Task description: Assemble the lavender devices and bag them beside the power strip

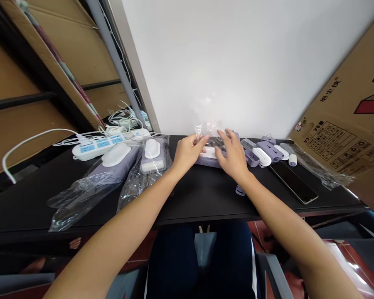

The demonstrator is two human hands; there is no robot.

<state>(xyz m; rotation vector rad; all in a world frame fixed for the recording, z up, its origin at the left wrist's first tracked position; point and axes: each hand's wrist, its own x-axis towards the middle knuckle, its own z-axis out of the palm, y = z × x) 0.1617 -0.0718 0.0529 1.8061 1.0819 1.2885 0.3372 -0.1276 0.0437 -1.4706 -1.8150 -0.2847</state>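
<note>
Clear plastic bag [209, 127] | left hand [186, 154]: fingertips pinching it | right hand [233, 155]: fingers spread, at purple case [207, 161]

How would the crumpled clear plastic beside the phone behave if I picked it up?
The clear plastic would probably sag, since it lies wrinkled and limp. It looks thin and see-through, so it's likely very light. Its glossy highlights suggest it might feel slippery.

Left, a power strip [112, 143] lies behind two bagged cases [116, 160]; right, a phone [294, 182] before loose parts [269, 150].
</note>
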